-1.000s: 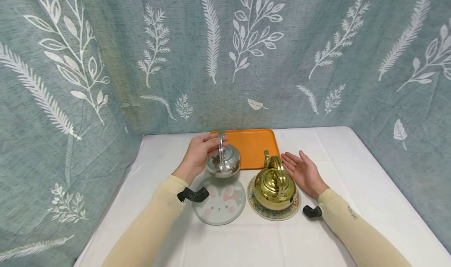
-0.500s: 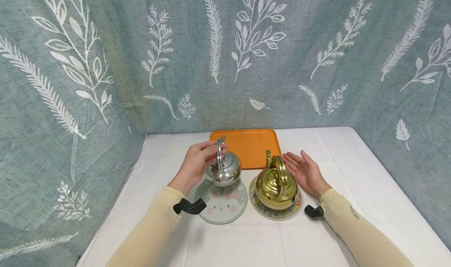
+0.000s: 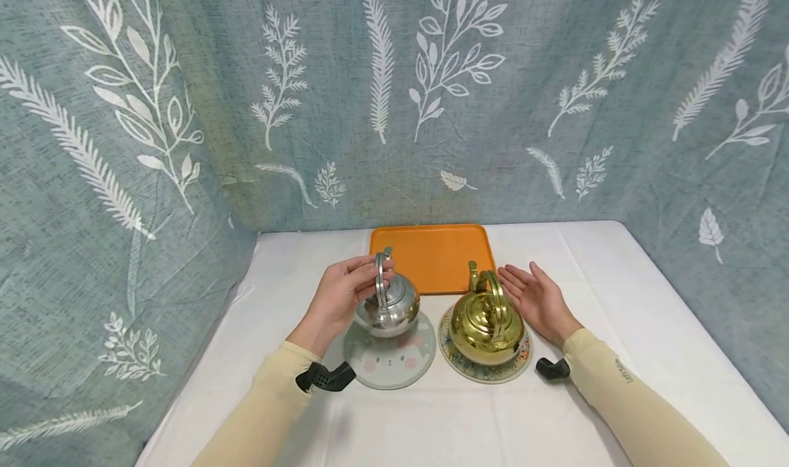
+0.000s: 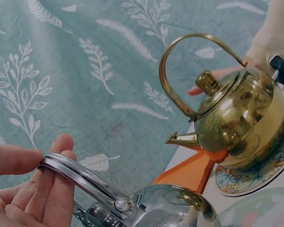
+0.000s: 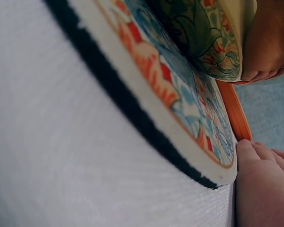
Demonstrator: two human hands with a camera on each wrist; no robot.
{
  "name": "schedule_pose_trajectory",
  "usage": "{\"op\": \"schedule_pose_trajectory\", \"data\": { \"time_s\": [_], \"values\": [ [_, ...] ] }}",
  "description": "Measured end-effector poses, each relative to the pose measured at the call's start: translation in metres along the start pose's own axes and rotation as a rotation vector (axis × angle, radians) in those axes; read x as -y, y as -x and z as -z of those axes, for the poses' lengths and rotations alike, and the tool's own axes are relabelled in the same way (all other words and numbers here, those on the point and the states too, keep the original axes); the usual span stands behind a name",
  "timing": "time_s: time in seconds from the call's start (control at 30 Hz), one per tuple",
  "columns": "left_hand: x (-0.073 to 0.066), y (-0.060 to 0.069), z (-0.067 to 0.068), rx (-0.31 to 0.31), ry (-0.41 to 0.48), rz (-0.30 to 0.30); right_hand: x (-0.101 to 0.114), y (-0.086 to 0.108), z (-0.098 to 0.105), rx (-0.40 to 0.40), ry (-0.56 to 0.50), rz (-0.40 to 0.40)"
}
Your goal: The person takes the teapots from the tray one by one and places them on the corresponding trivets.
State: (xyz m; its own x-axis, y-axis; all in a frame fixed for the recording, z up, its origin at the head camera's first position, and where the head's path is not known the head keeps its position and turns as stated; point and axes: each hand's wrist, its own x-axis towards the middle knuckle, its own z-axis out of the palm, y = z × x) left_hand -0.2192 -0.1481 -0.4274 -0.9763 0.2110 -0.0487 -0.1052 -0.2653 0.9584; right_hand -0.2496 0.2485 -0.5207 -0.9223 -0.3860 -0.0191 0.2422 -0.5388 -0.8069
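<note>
My left hand (image 3: 337, 294) grips the arched handle of a silver kettle (image 3: 396, 314), with the thumb and fingers curled round it. The kettle hangs over or sits on the far part of a round grey-green mat (image 3: 390, 371) with a rabbit face; whether it touches the mat I cannot tell. On its right, a gold kettle (image 3: 487, 326) stands on a round floral mat (image 3: 487, 376), its spout pointing to the back. Beside that kettle my right hand (image 3: 544, 308) lies with straight fingers, palm turned toward it, holding nothing.
An orange tray (image 3: 434, 251) lies behind the kettles, near the back edge of the white-covered table (image 3: 431, 426). Blue-green curtains (image 3: 345, 97) with white leaf prints close off the back and sides.
The left hand has brought the silver kettle toward me, off the tray's left front corner and farther over the rabbit mat. The right hand and gold kettle stay in place.
</note>
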Motion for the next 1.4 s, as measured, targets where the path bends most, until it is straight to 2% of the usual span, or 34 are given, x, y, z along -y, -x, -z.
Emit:
{"op": "schedule_pose_trajectory", "data": {
  "time_s": [0.3, 0.53, 0.73, 1.0, 1.4],
  "values": [
    [0.012, 0.009, 0.002, 0.022, 0.015, -0.017, 0.0, 0.0, 0.002, -0.005, 0.005, 0.001],
    [0.015, 0.021, 0.005, 0.001, 0.059, 0.001, -0.003, -0.002, 0.005, -0.007, -0.003, 0.0],
    [0.015, 0.03, 0.005, 0.007, 0.015, -0.03, -0.003, -0.004, 0.008, -0.006, 0.028, 0.006],
    [0.018, 0.036, 0.002, 0.012, 0.034, -0.004, 0.0, 0.0, 0.007, 0.001, 0.045, 0.005],
    [0.024, 0.052, -0.005, 0.02, 0.004, -0.017, 0.004, 0.003, 0.009, -0.012, 0.04, -0.001]
  ]
}}
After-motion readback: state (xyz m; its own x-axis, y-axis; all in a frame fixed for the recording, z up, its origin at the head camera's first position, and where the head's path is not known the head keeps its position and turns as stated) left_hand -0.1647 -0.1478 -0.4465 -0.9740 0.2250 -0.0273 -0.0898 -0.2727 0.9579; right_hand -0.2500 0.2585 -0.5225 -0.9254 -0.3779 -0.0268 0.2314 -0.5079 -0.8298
